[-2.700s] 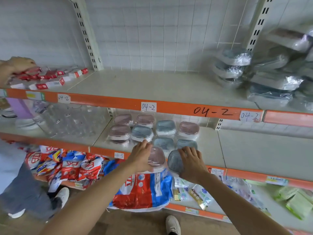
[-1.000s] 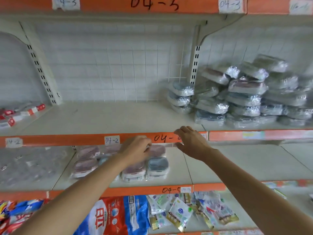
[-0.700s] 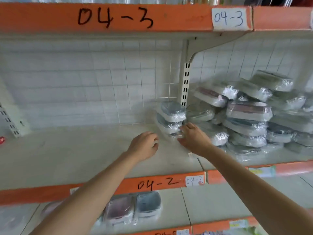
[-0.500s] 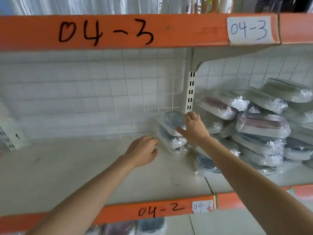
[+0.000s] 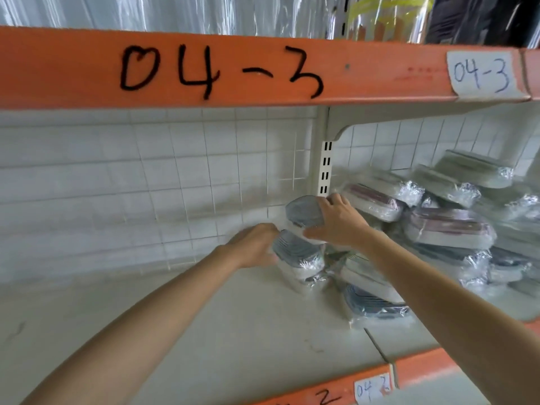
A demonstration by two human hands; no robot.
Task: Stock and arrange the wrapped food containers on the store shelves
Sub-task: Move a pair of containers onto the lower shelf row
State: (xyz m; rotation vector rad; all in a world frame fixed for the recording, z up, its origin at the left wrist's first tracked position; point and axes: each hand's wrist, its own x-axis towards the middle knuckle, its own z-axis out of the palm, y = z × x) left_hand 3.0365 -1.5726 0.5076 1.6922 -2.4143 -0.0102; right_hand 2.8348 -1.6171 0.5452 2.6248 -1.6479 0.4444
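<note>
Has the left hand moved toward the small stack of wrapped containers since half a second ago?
Yes. The left hand has moved right, toward the slotted upright, and now touches the second wrapped container in the stack.

We raised our view from the lower shelf and reached both hands to the small stack at about two o'clock. Our right hand (image 5: 340, 222) closed over the top container (image 5: 304, 211), and our left hand (image 5: 254, 248) came against the container beneath (image 5: 296, 252).
</note>
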